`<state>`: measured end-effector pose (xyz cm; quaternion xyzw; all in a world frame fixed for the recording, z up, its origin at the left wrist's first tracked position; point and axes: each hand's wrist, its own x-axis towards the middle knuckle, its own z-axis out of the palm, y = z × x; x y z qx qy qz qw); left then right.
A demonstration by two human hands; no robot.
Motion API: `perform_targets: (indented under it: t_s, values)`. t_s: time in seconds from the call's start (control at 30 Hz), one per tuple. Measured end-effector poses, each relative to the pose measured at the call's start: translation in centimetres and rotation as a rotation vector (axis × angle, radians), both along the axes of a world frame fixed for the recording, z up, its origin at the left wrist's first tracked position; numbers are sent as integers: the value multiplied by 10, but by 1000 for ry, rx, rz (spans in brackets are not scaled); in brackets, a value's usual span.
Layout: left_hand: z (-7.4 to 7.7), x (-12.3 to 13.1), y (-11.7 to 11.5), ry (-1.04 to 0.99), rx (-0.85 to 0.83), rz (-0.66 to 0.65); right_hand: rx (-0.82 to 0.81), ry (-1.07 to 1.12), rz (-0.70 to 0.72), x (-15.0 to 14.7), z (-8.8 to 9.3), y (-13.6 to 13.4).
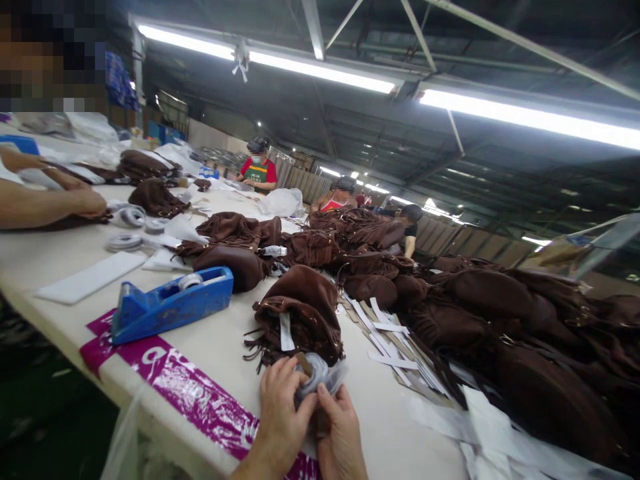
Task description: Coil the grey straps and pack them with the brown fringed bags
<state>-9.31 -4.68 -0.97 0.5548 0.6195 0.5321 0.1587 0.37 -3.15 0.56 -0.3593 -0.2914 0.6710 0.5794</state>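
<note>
Holds a translucent, coiled bundle point(317, 371) between left hand point(281, 408) and right hand point(340, 427) at bottom centre; has, on a pale worktop point(385, 427), a brown bag point(313, 290) just above, a blue tape dispenser point(173, 310) centre left, heaped brown bags point(485, 297) at right.

Left hand point(283, 408) curled with its back showing, right hand point(341, 427) just beside it, thumbs super close lol.
</note>
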Motion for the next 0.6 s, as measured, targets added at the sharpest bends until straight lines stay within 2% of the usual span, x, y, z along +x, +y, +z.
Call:
perform_targets:
  t_s: [0.17,0.33,0.5,0.6]
  values:
    - [-6,-1,-1,57,166,49,-59,99,56,-9,9,-2]
    - [-7,-5,-6,26,271,110,-65,129,147,-9,6,-4]
    - [-1,-9,-10,72,249,-70,-57,172,128,-9,5,-11]
    - [4,-9,-13,-72,200,-80,-55,126,118,-8,11,-14]
